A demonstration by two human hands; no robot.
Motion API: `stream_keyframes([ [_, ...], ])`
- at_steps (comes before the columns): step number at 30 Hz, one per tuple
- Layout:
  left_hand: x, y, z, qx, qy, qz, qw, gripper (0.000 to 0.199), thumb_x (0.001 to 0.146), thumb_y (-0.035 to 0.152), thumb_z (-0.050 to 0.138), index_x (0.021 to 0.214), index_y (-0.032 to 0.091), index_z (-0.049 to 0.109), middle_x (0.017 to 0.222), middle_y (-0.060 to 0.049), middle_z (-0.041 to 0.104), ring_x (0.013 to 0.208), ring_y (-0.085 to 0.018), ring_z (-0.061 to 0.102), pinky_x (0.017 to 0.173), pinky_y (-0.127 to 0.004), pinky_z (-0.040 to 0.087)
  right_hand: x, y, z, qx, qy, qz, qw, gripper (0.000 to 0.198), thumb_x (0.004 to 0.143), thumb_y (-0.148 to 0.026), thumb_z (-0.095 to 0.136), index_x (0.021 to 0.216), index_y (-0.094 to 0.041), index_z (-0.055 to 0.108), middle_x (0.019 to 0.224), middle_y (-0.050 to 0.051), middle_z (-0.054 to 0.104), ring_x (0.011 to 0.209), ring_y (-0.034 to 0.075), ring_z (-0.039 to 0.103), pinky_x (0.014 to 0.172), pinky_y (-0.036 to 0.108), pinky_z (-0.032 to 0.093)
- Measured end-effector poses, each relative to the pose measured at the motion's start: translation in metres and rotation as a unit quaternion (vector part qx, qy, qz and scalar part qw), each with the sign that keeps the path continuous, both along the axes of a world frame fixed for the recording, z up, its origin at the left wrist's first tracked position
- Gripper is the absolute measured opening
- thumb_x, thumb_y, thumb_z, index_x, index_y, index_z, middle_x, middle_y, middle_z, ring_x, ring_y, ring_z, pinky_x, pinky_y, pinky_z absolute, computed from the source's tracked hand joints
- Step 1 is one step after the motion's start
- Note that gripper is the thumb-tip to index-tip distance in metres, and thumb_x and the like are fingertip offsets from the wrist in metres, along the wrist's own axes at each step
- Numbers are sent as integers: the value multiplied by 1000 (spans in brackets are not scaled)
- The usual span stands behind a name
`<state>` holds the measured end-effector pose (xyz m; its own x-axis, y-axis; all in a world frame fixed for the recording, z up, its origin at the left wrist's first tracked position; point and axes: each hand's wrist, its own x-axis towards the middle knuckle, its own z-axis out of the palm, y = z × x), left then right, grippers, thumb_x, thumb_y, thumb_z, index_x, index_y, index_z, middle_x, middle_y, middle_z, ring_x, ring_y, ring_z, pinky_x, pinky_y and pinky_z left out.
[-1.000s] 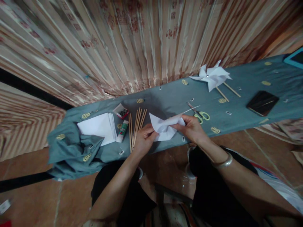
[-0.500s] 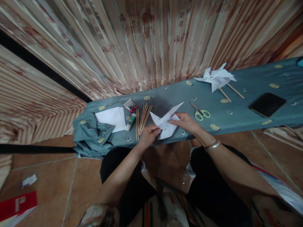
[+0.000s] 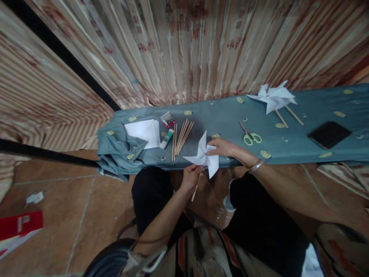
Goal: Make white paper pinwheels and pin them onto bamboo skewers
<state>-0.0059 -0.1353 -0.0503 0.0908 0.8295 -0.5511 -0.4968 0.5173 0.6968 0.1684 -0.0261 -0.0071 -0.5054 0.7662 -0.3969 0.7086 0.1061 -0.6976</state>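
Note:
A white paper pinwheel (image 3: 212, 165) is held at the near edge of the cloth-covered bench, its blades spread out. My left hand (image 3: 190, 177) is closed below its head, around the top of a thin wooden stick (image 3: 196, 189) that points down toward my lap. From the right, my right hand (image 3: 221, 147) pinches a blade near the middle of the pinwheel. Several loose wooden sticks (image 3: 183, 136) lie just beyond my left hand. Green-handled scissors (image 3: 250, 136) rest to the right of my right hand.
A glue stick (image 3: 166, 139), a small box of pins (image 3: 168, 119) and white paper sheets (image 3: 143, 130) lie on the left. Finished pinwheels (image 3: 275, 99) and a black phone (image 3: 329, 134) are on the right. A curtain (image 3: 184, 54) hangs behind the bench.
The pinwheel has come nearer to me and turned, so its blades face up more openly. A stick now shows below my left hand. The view has shifted slightly.

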Motion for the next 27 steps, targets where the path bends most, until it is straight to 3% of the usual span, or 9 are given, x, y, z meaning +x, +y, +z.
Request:
stream_keyframes([
  [5,10,4,-2,-45,-56,-3,997,20,51,21,88,64,13,74,63,-2,67,59,-8,56,61,-21,42,-3,22,14,-7,-46,59,997,15,66,-29,67,67,-14,70,62,0,62,62,15,54,59,25,36],
  [10,13,1,-7,-95,-95,-9,991,22,52,20,90,65,12,75,67,-4,69,62,-8,60,66,-21,46,-5,26,18,22,-123,134,983,14,74,-26,65,76,-15,73,69,4,68,66,17,59,60,26,36],
  [15,14,3,-7,-143,-104,-58,982,23,57,19,90,74,11,77,69,-5,71,64,-10,63,69,-24,49,-10,23,22,59,-184,182,964,16,81,-26,61,83,-16,73,77,7,72,69,19,62,60,27,36],
  [20,16,5,-10,-139,-80,-52,986,27,52,19,91,73,11,76,68,-4,71,61,-11,63,70,-26,49,-15,24,27,87,-230,200,948,17,83,-28,62,89,-18,75,81,8,73,76,21,65,62,28,37],
  [27,14,6,-12,-120,-85,-57,987,36,45,26,93,73,11,76,66,-2,70,57,-9,60,62,-24,45,-20,33,29,25,-231,210,949,16,79,-25,63,84,-16,76,72,5,71,66,17,62,59,27,38],
])
